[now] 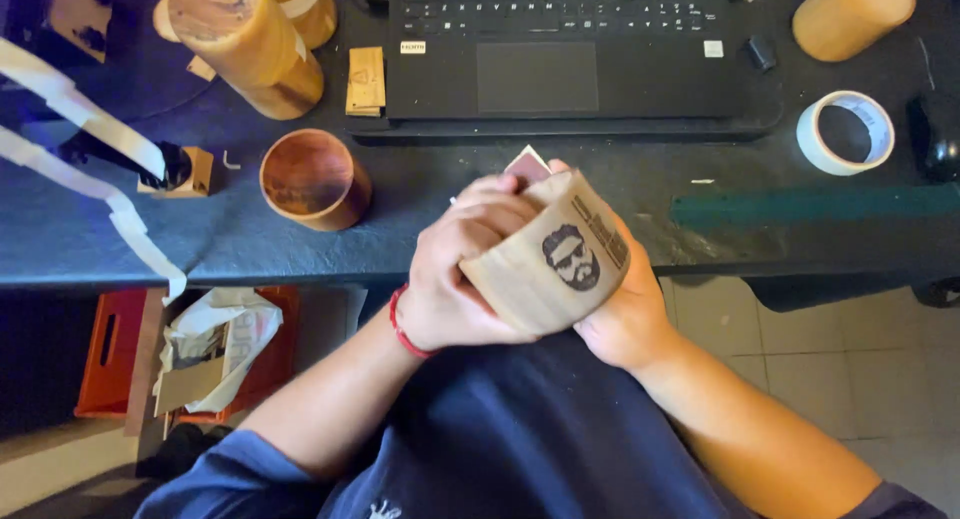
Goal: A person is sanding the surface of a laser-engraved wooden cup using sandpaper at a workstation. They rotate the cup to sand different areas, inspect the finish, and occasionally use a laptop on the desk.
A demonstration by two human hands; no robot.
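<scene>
Bare dark table [450, 194] lies open between the round wooden cup [313, 178] and the laptop [560, 49], and again from the laptop's front edge rightward to the tape roll [846, 132]. The tall wooden cylinder [250, 44] and a small wooden block [366, 79] crowd the left rear. Hanging strips of masking tape [90, 149] cross the far left.

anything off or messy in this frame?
Mostly tidy. Loose strips of masking tape hang off the left end of the desk, one trailing past its edge. Crumpled paper spills out of the orange crate below. Both hands, left hand and right hand, hold a wooden cup that looks intact.
</scene>
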